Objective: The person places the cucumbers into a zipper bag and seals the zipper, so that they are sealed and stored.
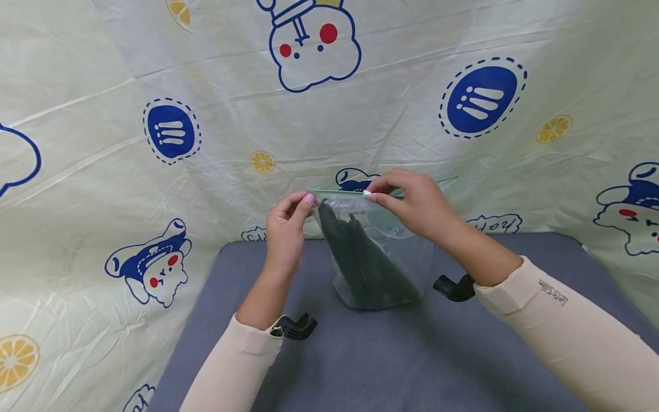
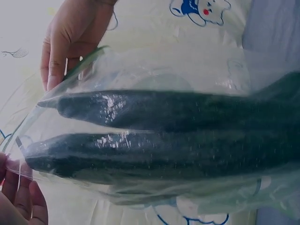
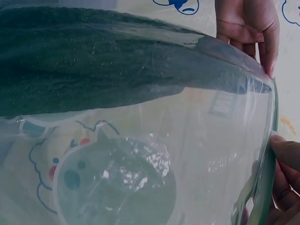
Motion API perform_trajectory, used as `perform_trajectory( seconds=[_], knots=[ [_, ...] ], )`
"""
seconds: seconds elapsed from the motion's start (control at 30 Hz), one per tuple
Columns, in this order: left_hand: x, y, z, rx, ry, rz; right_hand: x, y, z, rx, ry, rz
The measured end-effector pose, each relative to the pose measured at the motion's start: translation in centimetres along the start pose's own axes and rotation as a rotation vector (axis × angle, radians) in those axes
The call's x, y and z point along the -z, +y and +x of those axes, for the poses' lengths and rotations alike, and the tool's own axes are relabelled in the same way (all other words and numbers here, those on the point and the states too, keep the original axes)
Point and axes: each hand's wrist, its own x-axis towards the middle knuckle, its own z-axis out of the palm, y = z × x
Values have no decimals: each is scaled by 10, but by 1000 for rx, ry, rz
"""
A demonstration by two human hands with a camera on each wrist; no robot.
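A clear zip bag (image 1: 412, 257) with a green top strip stands upright on the table. Dark green cucumbers (image 2: 187, 157) lie lengthwise inside it, two of their ends showing near the mouth in the left wrist view. At the bag's top left corner, my left hand (image 1: 285, 229) pinches the edge between thumb and fingers. My right hand (image 1: 419, 206) pinches a small white slider (image 1: 366, 193) on the strip, right of the left hand. To the right of the slider, the bag's mouth gapes in the right wrist view. A pale green round print (image 3: 117, 183) marks the bag's side.
A grey cloth-covered table (image 1: 360, 366) lies under the bag. Behind and beside it hangs a pale sheet (image 1: 221, 68) printed with cartoon figures and orange slices. Black wrist mounts (image 1: 296, 327) stick out by both cream sleeves (image 1: 576, 337).
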Motion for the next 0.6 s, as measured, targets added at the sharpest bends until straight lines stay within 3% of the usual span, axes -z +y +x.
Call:
perform_trajectory(
  seconds=[0.23, 0.6],
  knots=[
    [3, 1, -1, -31, -11, 46, 6, 1, -3, 10, 11, -22],
    [12, 3, 1, -6, 3, 75, 15, 7, -7, -13, 9, -51]
  ],
)
